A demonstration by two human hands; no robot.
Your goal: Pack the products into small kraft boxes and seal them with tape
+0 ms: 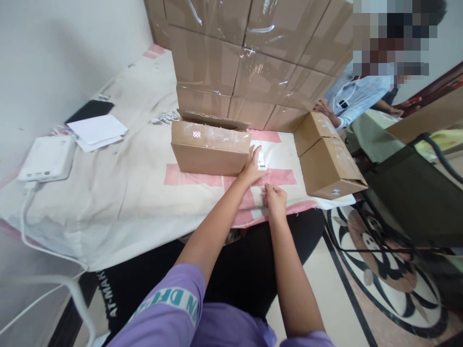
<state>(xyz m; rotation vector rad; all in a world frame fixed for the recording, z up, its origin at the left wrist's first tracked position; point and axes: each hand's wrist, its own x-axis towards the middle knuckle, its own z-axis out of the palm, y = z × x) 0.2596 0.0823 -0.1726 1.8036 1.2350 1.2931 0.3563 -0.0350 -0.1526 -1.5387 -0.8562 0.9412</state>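
Observation:
A brown cardboard box [210, 156] lies on the cloth-covered table, its top flap raised and clear tape along its upper edge. At the box's right end is my left hand [250, 168], fingers curved around a small white object [261, 164] with a dark mark on it. I cannot make out what kind of object this is. Just nearer to me and to the right, my right hand [275, 198] is closed above the pink tape on the table. Whatever its fingers may pinch is hidden or too small to name.
A wall of taped cartons [231, 58] stands behind the box. More cartons [325, 161] sit at the table's right edge, near another person's hand [325, 111]. On the left are a white power unit [48, 159] with a cable, white papers [97, 130] and crumpled paper [164, 117].

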